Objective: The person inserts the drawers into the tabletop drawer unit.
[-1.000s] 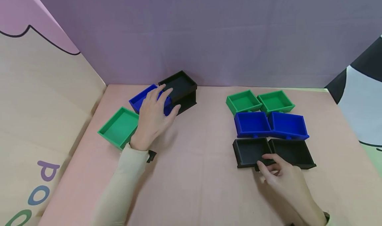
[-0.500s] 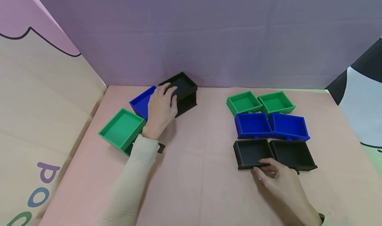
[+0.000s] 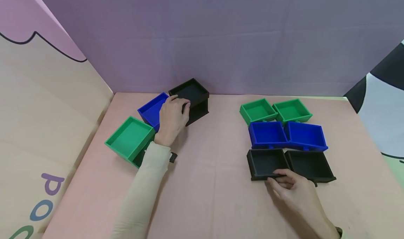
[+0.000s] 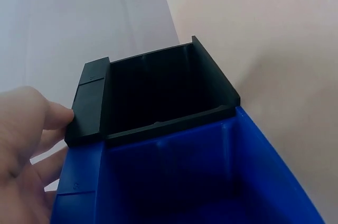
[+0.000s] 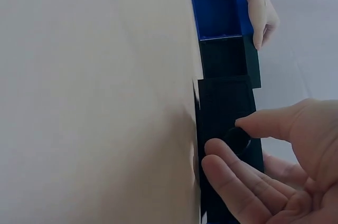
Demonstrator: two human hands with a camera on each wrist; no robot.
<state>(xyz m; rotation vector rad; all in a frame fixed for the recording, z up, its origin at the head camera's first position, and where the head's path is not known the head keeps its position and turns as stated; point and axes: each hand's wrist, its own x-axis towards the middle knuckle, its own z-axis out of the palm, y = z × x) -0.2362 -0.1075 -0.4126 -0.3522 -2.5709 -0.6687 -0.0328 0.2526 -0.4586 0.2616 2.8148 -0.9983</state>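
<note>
My left hand is at the seam between a blue case and a black case. In the left wrist view, my thumb is on the top edge of the black case's open front, and the fingers curl behind the rim. The hollow fronts of both cases face that camera. My right hand pinches the round knob of the left black drawer between thumb and fingers. A second black drawer lies beside it, partly behind that hand.
A green case stands at the left, beyond my left forearm. Two blue drawers and two green drawers lie in rows behind the black ones. A purple cloth wall rises at the back of the pink tabletop.
My left hand has moved right from over the blue case to the black case, and its fingers have curled in. The right hand's fingers have closed in at the black drawer's front.
</note>
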